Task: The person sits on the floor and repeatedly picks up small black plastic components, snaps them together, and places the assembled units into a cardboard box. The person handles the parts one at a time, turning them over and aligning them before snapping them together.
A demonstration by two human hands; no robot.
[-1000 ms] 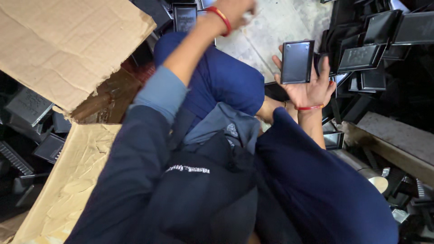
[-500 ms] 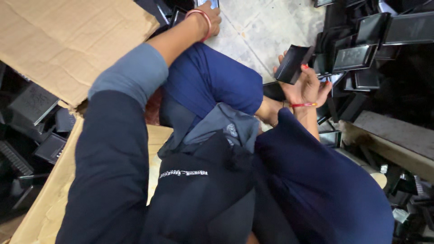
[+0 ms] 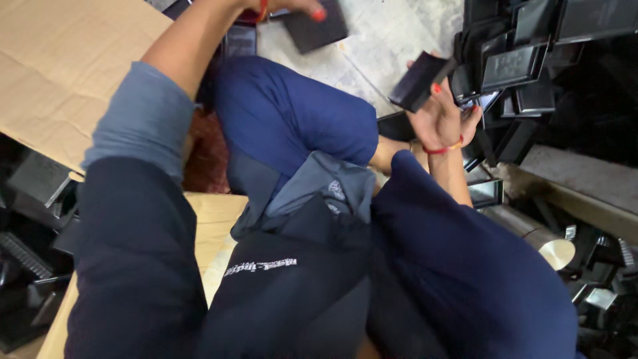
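Head view: right hand [image 3: 442, 119] pinches a black tray [image 3: 420, 80] by its edge; left hand [image 3: 286, 6], mostly cropped, fingers on another tray [image 3: 316, 30]. Both look light, stiff, smooth; rims suit gripping.

Two hands, left [image 3: 292, 5] and right [image 3: 442, 119], each holding one black tray [image 3: 316, 30] [image 3: 419, 80]; two cardboard sheets [image 3: 66, 73].

Pretty dim overall, soft light from above. Brightest on the pale floor [image 3: 392, 40] and cardboard sheet [image 3: 60, 73], no harsh glare. Murky black down the left and right edges, detail lost in the black trays [image 3: 525, 60]. Slight motion blur, sleeves up close soft.
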